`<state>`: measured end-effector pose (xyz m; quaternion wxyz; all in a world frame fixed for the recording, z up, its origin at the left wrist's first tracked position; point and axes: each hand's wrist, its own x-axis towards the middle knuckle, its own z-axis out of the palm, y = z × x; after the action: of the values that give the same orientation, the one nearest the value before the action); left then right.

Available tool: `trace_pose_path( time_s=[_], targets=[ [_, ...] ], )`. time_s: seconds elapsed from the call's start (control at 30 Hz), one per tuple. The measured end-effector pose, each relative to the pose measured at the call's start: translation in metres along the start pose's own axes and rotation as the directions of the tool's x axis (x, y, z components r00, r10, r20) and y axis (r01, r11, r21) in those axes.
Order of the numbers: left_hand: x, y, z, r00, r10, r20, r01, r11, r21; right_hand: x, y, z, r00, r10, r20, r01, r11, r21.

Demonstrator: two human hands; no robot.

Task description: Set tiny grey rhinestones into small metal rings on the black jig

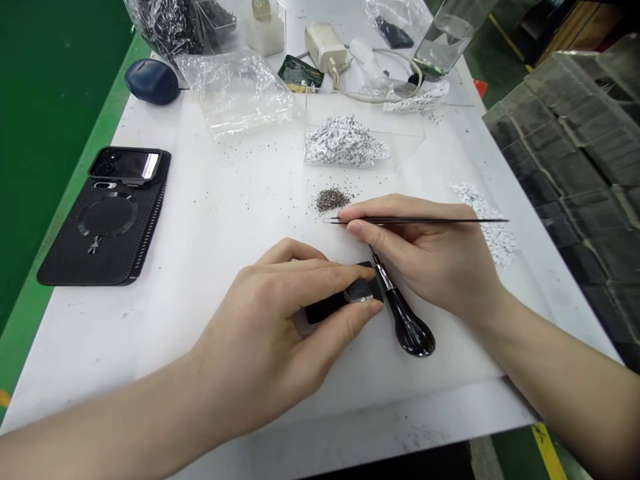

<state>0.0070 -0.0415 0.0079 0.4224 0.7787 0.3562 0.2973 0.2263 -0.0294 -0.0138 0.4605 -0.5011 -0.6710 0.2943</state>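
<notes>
Two bare hands at work over a white desk (165, 340), seen from a head-worn camera. Left hand (255, 327): grip clenched, pinching a small black piece (323, 310) near the middle of the desk; a round dark insert (359, 291) with a silver edge shows on the piece. Right hand (425, 263): grip closed on slender black tweezers (415, 220), tips pointing left, just beside a small heap of dark grains (333, 199). Between the hands, a black bulb-handled tool (410, 331) rests on the desk, its metal shank reaching up to the right hand. Far centre: shredded white paper (344, 142) on a clear acrylic sheet (395, 137). Right: a scatter of white paper bits (487, 223). Left: a smartphone in a black perforated case (103, 230). Far edge: clear plastic bags (235, 93), a navy rounded object (151, 81) and a white charger (325, 47) with its cable.
</notes>
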Motion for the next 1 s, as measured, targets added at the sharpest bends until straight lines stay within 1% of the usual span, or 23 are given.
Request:
trace_pose_path(
  time_s=[0.13, 0.27, 0.33, 0.37, 0.43, 0.57, 0.63, 0.73, 0.9, 1.0],
  targets=[
    [-0.001, 0.004, -0.002, 1.0, 0.003, 0.001, -0.003, 1.0, 0.0, 0.002, 0.001, 0.001, 1.0, -0.007, 0.004, 0.007, 1.0, 0.023],
    [-0.002, 0.004, -0.003, 1.0, 0.011, 0.001, -0.011, 1.0, 0.024, 0.004, 0.001, -0.002, 0.998, 0.054, -0.015, -0.053, 0.997, 0.062],
    [-0.002, 0.002, -0.003, 1.0, 0.015, -0.003, -0.015, 0.999, 0.03, 0.003, 0.001, -0.007, 0.997, 0.066, -0.034, -0.062, 0.991, 0.117],
    [-0.002, 0.002, -0.003, 1.0, 0.014, -0.003, -0.014, 0.999, 0.037, 0.003, 0.0, -0.011, 0.998, 0.065, -0.025, -0.06, 0.985, 0.159],
    [-0.003, 0.001, -0.003, 1.0, 0.02, -0.01, -0.02, 0.998, 0.053, 0.0, 0.0, -0.02, 0.999, 0.026, 0.028, -0.032, 0.965, 0.261],
    [-0.003, 0.0, -0.003, 1.0, 0.014, -0.015, -0.013, 0.999, 0.041, -0.005, -0.001, -0.034, 0.978, -0.133, 0.163, 0.05, 0.9, 0.432],
    [-0.003, 0.0, -0.002, 1.0, -0.001, -0.01, 0.002, 0.999, 0.038, -0.005, -0.001, -0.036, 0.955, -0.212, 0.206, 0.097, 0.882, 0.461],
    [-0.003, 0.0, -0.002, 1.0, -0.01, -0.016, 0.011, 0.999, 0.053, -0.003, 0.0, -0.033, 0.922, -0.313, 0.227, 0.18, 0.868, 0.463],
    [-0.003, 0.003, -0.002, 0.999, -0.05, -0.02, 0.052, 0.995, 0.082, 0.0, 0.005, -0.032, 0.904, -0.359, 0.231, 0.214, 0.849, 0.483],
    [-0.004, 0.004, -0.003, 0.998, -0.054, -0.032, 0.056, 0.996, 0.071, -0.001, 0.005, -0.035, 0.911, -0.324, 0.255, 0.183, 0.872, 0.454]
  ],
)
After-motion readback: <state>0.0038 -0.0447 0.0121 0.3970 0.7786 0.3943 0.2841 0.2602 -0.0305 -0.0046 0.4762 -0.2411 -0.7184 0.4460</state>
